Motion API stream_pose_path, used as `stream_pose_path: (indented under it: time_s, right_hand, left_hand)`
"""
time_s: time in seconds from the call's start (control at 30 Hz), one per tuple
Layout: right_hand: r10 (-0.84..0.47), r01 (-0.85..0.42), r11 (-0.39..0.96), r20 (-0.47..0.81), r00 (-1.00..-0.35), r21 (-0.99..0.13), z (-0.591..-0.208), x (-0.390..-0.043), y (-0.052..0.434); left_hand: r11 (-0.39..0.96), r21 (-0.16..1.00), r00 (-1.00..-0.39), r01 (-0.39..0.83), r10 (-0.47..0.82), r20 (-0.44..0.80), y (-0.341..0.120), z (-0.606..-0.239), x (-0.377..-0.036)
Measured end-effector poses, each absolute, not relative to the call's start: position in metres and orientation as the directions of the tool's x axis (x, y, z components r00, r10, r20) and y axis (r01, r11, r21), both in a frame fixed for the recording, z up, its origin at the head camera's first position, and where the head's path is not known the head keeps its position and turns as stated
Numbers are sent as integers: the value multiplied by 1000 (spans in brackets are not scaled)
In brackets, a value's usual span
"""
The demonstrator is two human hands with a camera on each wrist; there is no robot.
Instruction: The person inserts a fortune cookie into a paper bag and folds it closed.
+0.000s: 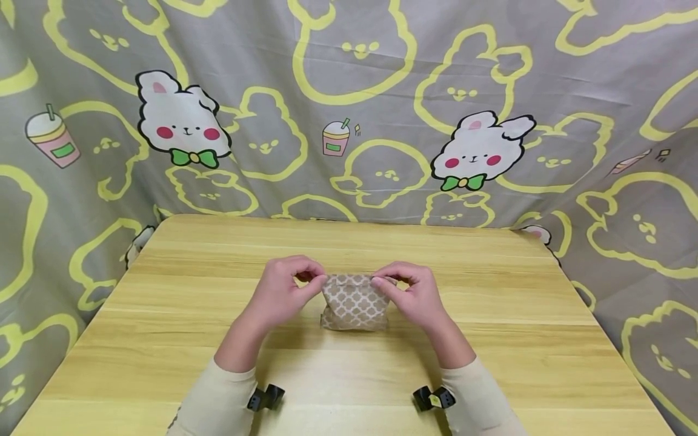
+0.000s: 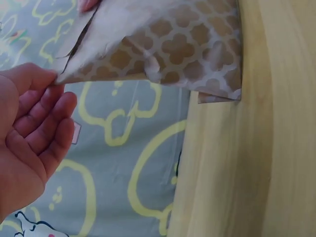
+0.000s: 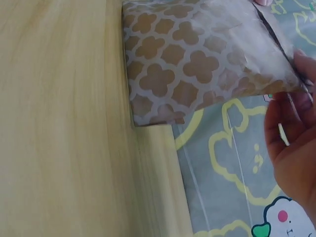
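Note:
A small brown bag [image 1: 357, 306] with a white quatrefoil lattice stands on the wooden table, its bottom on the tabletop. My left hand [image 1: 287, 289] pinches the left corner of its top edge between thumb and index finger. At the opposite top corner, my right hand [image 1: 412, 293] pinches the edge the same way. Both wrist views show a dark slit along the top of the bag [image 2: 180, 47]. Creases and glare cover part of its side [image 3: 197, 69]. What the bag holds is hidden.
The light wooden table [image 1: 349, 381] spreads around the bag on all sides. Behind it and at both sides hangs a grey curtain [image 1: 382, 200] printed with yellow outlines and white rabbits. A small black device [image 1: 266, 398] sits at each wrist.

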State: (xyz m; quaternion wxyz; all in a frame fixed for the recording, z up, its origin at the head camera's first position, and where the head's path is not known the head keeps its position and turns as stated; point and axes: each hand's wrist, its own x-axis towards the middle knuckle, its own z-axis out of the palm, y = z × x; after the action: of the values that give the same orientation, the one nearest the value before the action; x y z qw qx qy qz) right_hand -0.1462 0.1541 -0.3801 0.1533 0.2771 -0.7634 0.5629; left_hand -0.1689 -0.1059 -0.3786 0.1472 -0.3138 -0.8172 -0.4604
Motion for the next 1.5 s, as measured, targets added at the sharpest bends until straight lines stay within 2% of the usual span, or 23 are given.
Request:
stream_pose_path:
  time_s: [0.13, 0.2, 0.27, 0.37, 0.47, 0.53, 0.63, 0.73, 0.87, 1.27, 1.5]
  right_hand:
    - [-353, -392, 286, 284, -892, -874, -388, -150, 162]
    - [-408, -292, 360, 132, -903, -886, -400, -155, 167]
    - [-440, -241, 423, 34, -897, -873, -413, -160, 171]
    - [-436, -205, 481, -30, -900, -853, -426, -165, 173]
    - [-403, -170, 490, -49, -914, -855, -429, -166, 173]
    - [-381, -143, 492, -64, -923, -859, -431, -167, 173]
    - [-358, -126, 506, -75, -931, -853, -433, -168, 172]
    - [-349, -142, 530, -62, -935, -836, -436, -169, 172]
    - [-344, -148, 559, -66, -937, -816, -438, -171, 171]
    - [-309, -96, 673, -160, -938, -733, -440, -173, 171]
    - [-286, -59, 679, -189, -939, -732, -437, -169, 174]
  left_hand:
    - [388, 665, -770, 638, 333, 545, -103, -381, -171]
    - [384, 691, -790, 613, 293, 539, -101, -385, -172]
    - [379, 736, -828, 561, 238, 509, -98, -389, -173]
    - [331, 845, -908, 419, 148, 392, -93, -395, -174]
    - [293, 932, -976, 215, 79, 200, -89, -400, -176]
    - [302, 949, -994, 93, 76, 73, -88, -404, -177]
    - [384, 923, -990, -12, 125, -65, -85, -413, -179]
    - [452, 892, -973, -30, 193, -131, -83, -420, -180]
    - [480, 877, -961, -26, 228, -153, -81, -426, -178]
    - [532, 847, -960, -18, 228, -164, -79, -431, -179]
    - [569, 822, -967, -12, 202, -154, -85, -432, -179]
